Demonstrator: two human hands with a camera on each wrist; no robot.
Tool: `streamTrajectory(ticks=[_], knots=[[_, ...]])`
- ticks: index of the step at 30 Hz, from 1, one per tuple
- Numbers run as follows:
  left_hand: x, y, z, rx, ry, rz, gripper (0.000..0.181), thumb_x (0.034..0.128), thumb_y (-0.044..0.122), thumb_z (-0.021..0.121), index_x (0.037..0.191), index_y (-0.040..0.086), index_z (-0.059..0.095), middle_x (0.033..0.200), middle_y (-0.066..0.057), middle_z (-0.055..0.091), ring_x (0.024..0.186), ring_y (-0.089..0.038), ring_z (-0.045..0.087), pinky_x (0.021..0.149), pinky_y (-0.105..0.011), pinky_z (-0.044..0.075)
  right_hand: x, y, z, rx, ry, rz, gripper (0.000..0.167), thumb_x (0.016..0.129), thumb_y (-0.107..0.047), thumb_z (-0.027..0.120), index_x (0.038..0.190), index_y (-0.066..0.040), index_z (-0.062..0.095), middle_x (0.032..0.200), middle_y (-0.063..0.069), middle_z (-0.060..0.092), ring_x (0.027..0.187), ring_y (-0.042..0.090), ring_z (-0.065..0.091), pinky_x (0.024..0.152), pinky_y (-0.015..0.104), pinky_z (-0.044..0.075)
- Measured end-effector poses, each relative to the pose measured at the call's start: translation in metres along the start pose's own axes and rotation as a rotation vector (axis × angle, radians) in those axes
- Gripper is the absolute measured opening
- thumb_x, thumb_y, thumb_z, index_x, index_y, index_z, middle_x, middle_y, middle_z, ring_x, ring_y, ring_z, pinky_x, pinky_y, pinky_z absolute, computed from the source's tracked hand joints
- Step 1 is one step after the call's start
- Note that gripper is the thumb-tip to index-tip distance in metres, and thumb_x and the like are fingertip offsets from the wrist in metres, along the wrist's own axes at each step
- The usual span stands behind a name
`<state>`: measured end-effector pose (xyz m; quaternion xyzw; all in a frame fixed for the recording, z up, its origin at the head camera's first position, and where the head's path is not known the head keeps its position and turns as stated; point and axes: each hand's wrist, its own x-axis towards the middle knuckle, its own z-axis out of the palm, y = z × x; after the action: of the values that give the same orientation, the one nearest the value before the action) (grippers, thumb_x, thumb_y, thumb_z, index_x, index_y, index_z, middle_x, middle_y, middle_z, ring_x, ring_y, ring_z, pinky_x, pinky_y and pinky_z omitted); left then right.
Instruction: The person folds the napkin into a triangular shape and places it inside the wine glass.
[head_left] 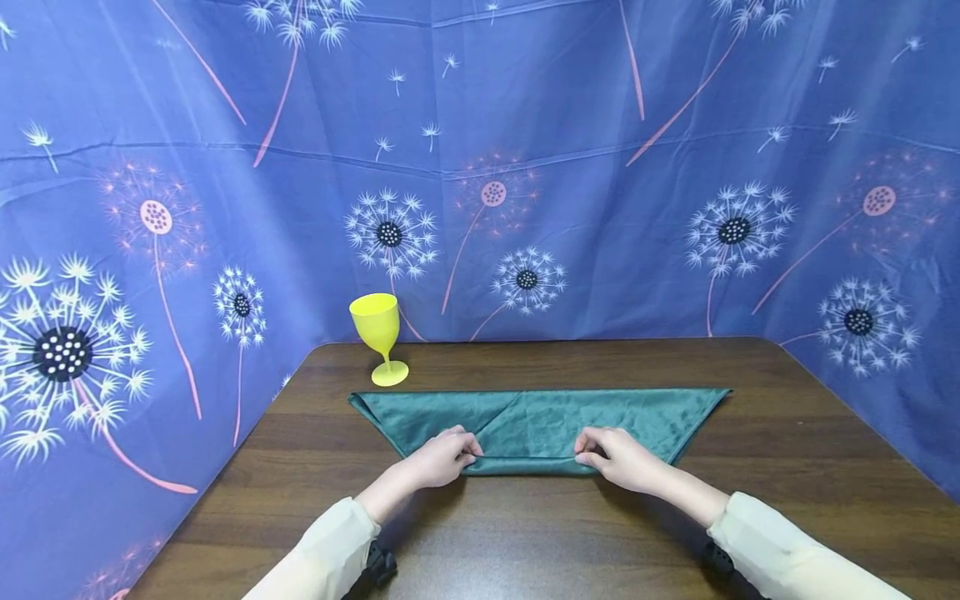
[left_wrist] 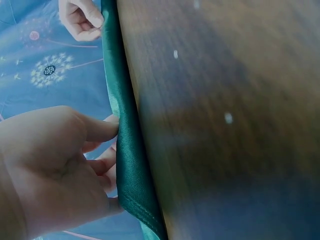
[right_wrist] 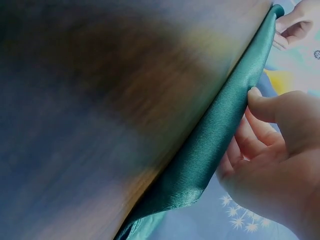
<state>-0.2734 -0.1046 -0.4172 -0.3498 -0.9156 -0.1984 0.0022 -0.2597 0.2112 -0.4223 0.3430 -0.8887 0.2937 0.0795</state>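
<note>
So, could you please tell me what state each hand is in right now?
Left hand: closed, pinching the near folded edge of the green cloth.
Right hand: closed, pinching that same edge farther right.

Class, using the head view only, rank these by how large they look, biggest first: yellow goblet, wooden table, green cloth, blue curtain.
1. Blue curtain
2. Wooden table
3. Green cloth
4. Yellow goblet

The green cloth is smooth and shiny, like satin. The table has glossy wood; the goblet, seen small, is perhaps smooth plastic.
</note>
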Motion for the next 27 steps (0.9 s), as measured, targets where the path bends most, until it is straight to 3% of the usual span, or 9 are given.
streamTrajectory(ticks=[8,16,22,27], knots=[[0.0048,0.0010,-0.0001,-0.011,0.018,0.067,0.018,0.0847,-0.007,0.060,0.097,0.005,0.063,0.092,-0.006,0.064,0.091,-0.020,0.059,0.084,-0.030,0.048,-0.0016,0.0021,-0.0005,-0.007,0.003,0.020,0.011,0.086,-0.007,0.064,0.079,-0.013,0.059,0.072,-0.009,0.057,0.066,-0.003,0.047,0.059,0.020,0.044],[0.0060,0.0003,0.0001,-0.008,0.050,0.093,0.025,0.0768,-0.014,0.061,0.091,0.006,0.065,0.088,-0.005,0.064,0.088,-0.020,0.058,0.085,-0.031,0.044,-0.0016,0.0012,0.0010,-0.023,0.009,0.034,0.010,0.085,-0.007,0.066,0.077,-0.013,0.062,0.075,-0.009,0.054,0.066,-0.004,0.045,0.058,0.019,0.043],[0.0072,-0.0008,-0.0001,-0.113,0.032,0.086,0.029,0.0772,-0.020,0.052,0.090,0.003,0.065,0.085,-0.007,0.066,0.081,-0.019,0.062,0.074,-0.025,0.051,-0.0013,0.0025,-0.0001,-0.004,0.001,0.049,0.010,0.085,-0.008,0.066,0.078,-0.013,0.063,0.073,-0.010,0.058,0.065,-0.004,0.048,0.058,0.019,0.044],[0.0057,-0.0001,-0.0008,-0.103,0.016,0.078,0.017,0.0843,-0.010,0.056,0.090,0.003,0.067,0.084,-0.006,0.066,0.075,-0.013,0.058,0.068,-0.021,0.048,-0.0011,0.0032,-0.0024,-0.032,-0.016,0.056,0.007,0.086,-0.011,0.066,0.080,-0.014,0.067,0.076,-0.011,0.061,0.069,-0.003,0.051,0.062,0.021,0.046]])
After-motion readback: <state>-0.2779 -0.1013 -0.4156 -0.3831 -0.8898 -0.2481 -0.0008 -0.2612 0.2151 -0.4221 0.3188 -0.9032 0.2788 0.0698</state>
